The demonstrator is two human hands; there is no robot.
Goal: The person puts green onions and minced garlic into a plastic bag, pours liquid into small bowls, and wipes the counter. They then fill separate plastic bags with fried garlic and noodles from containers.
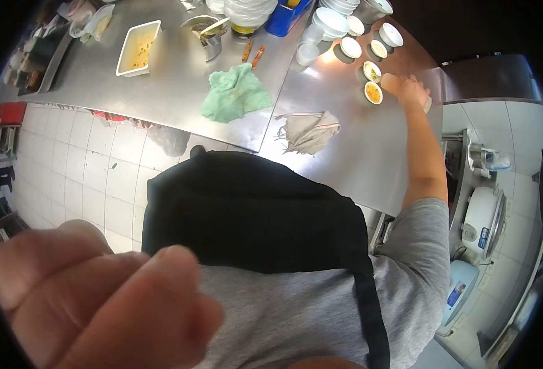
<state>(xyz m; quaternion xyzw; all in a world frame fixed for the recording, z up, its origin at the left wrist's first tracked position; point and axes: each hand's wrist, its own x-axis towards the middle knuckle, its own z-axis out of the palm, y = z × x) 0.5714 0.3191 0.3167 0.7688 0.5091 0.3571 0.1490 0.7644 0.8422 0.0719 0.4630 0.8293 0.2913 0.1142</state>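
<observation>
My left hand (99, 295) is very close to the camera at the lower left. Its fingers are curled in, and anything between them is hidden. Over at the right end of the steel counter, my right hand (414, 92) is wrapped around a pale, tan cylindrical container (391, 84), which lies tilted on its side. Just left of it are a small white bowl with orange-yellow contents (373, 93) and another white bowl with some green in it (372, 72). Farther back stand several more small white bowls (351, 47).
A fringed cloth (311, 130) and a green cloth (236, 92) lie on the steel counters. Toward the back are a white tub (124, 61), a metal pot (212, 48), stacked white bowls (331, 23) and clear cups (307, 53). White appliances (482, 221) line the right wall.
</observation>
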